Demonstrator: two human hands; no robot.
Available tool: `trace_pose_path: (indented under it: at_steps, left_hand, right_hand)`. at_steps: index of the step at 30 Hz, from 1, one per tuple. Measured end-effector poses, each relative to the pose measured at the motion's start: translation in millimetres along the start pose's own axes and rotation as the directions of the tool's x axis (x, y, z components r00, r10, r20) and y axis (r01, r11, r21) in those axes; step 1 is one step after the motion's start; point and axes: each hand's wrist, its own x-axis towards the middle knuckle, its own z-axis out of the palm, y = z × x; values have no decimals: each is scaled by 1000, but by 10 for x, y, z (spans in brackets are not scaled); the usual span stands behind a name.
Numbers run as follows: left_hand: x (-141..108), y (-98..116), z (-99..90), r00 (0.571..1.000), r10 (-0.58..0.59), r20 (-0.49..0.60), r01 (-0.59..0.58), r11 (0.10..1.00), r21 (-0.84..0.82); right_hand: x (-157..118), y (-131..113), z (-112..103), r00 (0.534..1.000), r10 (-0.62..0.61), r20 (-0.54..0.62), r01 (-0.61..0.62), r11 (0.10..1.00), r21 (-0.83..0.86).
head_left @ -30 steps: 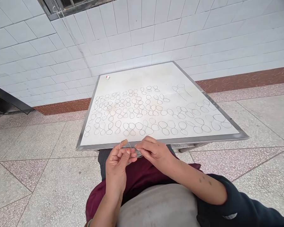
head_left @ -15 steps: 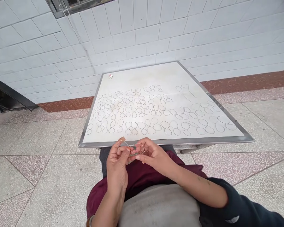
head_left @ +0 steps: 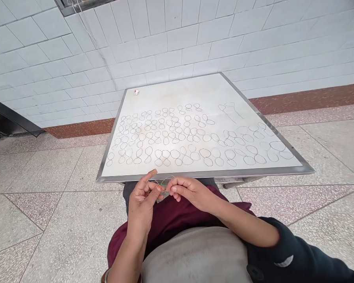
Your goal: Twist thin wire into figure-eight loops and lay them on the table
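Between my hands, in front of the table's near edge, is a thin wire [head_left: 163,181] bent into loops. My left hand [head_left: 146,192] pinches it between thumb and fingers, with one loop lying over the fingers and a finger pointing up. The fingertips of my right hand [head_left: 187,190] are closed on the wire's other side. Part of the wire is hidden behind the fingers. On the white tabletop ahead lie several rows of wire figure-eight loops [head_left: 166,157], thin and dark against the white.
A white table [head_left: 177,92] with a metal border stands against a tiled wall [head_left: 183,51]. At its far left corner lies a small white and red object [head_left: 136,92]. Longer bent wires [head_left: 230,111] lie toward the back right. Speckled stone floor [head_left: 61,228] surrounds the table.
My right fingers have closed more tightly on the wire's right loop, which shows less now. My left hand has shifted slightly left, and the view has tilted a little.
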Motion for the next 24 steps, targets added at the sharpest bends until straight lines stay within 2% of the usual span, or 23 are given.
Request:
trace_pose_path:
  at_steps: [5, 8, 10, 17, 24]
  left_hand:
    - [-9, 11, 15, 1000, 6, 8, -6, 1000, 15]
    - [-23, 0, 34, 1000, 21, 18, -21, 1000, 3]
    - [-31, -6, 42, 999, 27, 40, -26, 1000, -4]
    - [-51, -20, 59, 998, 46, 46, -47, 999, 26]
    - [-70, 5, 63, 998, 55, -14, -52, 989, 138]
  right_hand:
    - [10, 39, -31, 998, 46, -33, -38, 977, 210]
    - [12, 48, -4, 994, 105, -31, -84, 914, 396]
    - [13, 44, 13, 989, 143, -35, -111, 879, 463]
    - [37, 58, 54, 982, 156, -104, -86, 869, 488]
    - [39, 103, 96, 980, 146, -133, -69, 884, 462]
